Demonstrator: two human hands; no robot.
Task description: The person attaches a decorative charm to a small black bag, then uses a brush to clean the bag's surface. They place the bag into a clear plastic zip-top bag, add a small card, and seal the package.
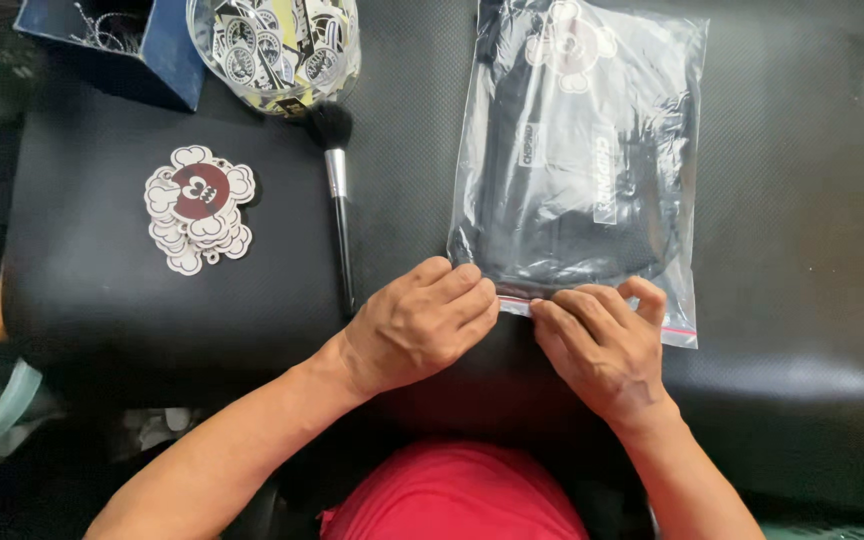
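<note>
hands 2 (422, 325) (602, 345) | clear zip bag 1 (652, 150) | brush 1 (337, 190) | sticker stack 1 (199, 208) | blue box 1 (177, 60)

Two bare forearms are seen coming up from the near edge, no sleeves reaching down to them, and nothing like a watch, bracelet or ring is worn on the left hand (422, 325) or the right hand (602, 345). No gloves either, and the fingernails are kept short and plain. A red top (457, 495) is worn, only a rounded bit of it being caught at the near edge between the two arms.
</note>
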